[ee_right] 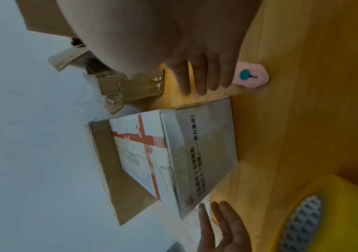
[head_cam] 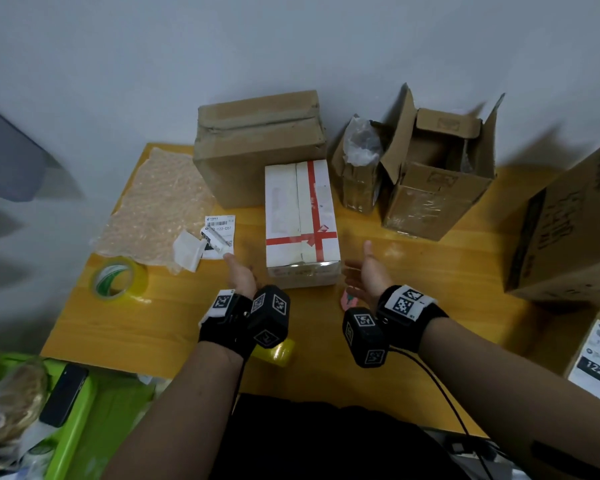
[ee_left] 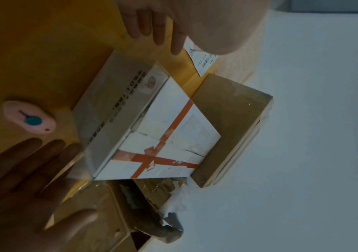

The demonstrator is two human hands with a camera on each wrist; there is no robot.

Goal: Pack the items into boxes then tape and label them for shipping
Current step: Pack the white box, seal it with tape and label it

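Both hands are just hanging there flat and relaxed, one on each side of the white box (head_cam: 300, 223), palms turned in toward it. The left hand (head_cam: 240, 276) is near the box's front left corner, fingers straight, holding nothing. The right hand (head_cam: 368, 271) is off the front right corner, fingers spread a bit, also holding nothing. Neither one is actually touching the box as far as I can see, there's a sliver of table (head_cam: 153, 327) showing in both wrist views.

The white box sits shut in the middle of the orange wooden table, red tape crossed over its top, printed text down the near side. Right behind it and touching is a bigger closed brown box (head_cam: 257, 147). To the right of that there's a small brown box (head_cam: 357, 168) with plastic wrap poking out, then an open carton (head_cam: 437, 181) with its flaps up.

On the left: a sheet of bubble wrap (head_cam: 160, 202), a shipping label (head_cam: 219, 235) with some crumpled backing paper on it, and a roll of clear tape (head_cam: 118, 278). A little pink cutter (ee_left: 30, 117) with a teal button lies just under the right hand. Something yellow (head_cam: 274, 351) is poking out beneath the left wrist, can't tell what.
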